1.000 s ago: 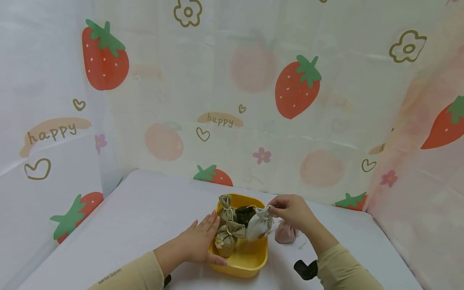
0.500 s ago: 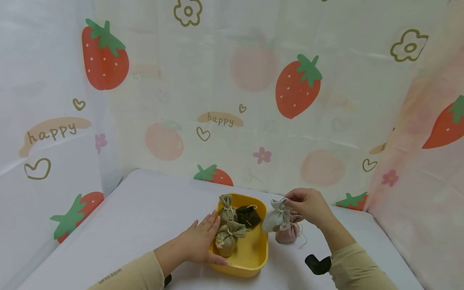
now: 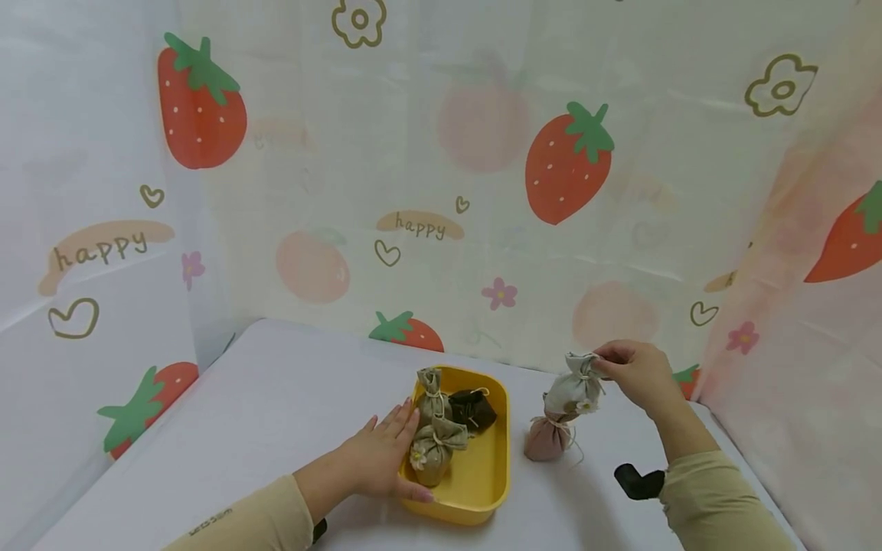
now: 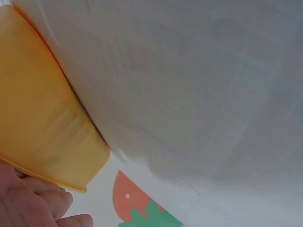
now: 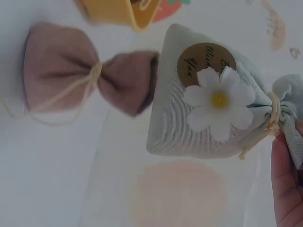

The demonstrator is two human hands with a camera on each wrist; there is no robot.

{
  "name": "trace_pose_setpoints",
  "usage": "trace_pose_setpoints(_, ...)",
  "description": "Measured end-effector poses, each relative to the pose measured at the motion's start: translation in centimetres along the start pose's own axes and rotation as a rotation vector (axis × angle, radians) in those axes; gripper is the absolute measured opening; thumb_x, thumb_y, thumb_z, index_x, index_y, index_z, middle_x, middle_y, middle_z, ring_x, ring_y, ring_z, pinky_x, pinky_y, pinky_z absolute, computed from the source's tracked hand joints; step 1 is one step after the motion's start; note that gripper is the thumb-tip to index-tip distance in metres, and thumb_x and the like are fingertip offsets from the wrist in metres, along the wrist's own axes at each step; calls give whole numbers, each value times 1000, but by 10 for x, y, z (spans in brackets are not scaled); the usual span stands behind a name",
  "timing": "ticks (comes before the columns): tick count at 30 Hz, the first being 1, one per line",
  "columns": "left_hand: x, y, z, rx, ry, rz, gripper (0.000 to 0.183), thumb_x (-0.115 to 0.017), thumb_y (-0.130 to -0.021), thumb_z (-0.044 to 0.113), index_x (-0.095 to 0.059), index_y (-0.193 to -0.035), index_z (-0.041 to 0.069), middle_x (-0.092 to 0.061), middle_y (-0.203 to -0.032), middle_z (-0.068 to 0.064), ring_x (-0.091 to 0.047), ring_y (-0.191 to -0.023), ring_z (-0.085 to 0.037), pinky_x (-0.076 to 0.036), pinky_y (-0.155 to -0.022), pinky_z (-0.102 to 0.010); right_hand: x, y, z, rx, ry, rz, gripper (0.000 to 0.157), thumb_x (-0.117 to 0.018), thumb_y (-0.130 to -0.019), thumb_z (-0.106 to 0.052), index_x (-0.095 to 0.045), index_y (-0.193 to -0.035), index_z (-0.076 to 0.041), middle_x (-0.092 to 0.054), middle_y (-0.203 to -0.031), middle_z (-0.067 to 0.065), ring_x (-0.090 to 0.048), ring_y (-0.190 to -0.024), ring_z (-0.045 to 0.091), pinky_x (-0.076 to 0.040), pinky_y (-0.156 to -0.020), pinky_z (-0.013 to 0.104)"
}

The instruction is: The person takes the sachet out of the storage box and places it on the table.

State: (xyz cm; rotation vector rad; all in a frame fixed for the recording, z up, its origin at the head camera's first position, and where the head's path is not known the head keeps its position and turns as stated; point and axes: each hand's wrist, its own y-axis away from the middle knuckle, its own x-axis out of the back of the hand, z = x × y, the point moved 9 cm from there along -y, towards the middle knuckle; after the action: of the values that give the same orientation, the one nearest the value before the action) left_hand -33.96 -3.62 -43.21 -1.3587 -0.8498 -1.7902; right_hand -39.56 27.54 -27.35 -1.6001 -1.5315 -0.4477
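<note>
My right hand (image 3: 637, 371) pinches the tied neck of a pale grey-blue drawstring sachet (image 3: 572, 394). A white daisy and a round brown label on that sachet (image 5: 208, 99) show in the right wrist view. Below it, a pink drawstring sachet (image 3: 547, 440) stands on the table, its top overlapped by the raised one. My left hand (image 3: 375, 459) rests along the left side of a yellow plastic basin (image 3: 499, 490), fingers straight and thumb at the near rim. Inside the basin are two olive-beige sachets, one in front (image 3: 432, 459) with a daisy, and a dark brown sachet (image 3: 474, 411).
The white table (image 3: 289, 398) extends around the basin, against a strawberry-print curtain (image 3: 427, 153) at the back and sides. A black strap piece (image 3: 637, 482) sits at the right wrist.
My right hand has lifted the pale sachet up out of the basin and moved it right, over the pink sachet. The left hand has stayed at the basin.
</note>
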Motion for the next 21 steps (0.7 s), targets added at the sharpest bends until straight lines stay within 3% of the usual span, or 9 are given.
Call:
trace_pose_setpoints(10,1,0,1,-3,1,-1,117,-45,-66,82,-12,-147,4,-3,-152,-16,-9,-139,-31,-20,-105,-56,29,-2,28,-67,47,75,18,-63,-86,-16,-68,-96,-2,-69,-90,14,-65,-71,11,-47,-53,23)
trace_pose_setpoints(21,0,-1,0,-1,13,5,118,-46,-65,82,-12,-147,3,-3,-152,-16,-9,-139,-31,-19,-104,-56,32,-3,53,-147,155,75,19,-61,-86,-18,-68,-94,-2,-69,-85,11,-59,-74,17,-44,-60,28)
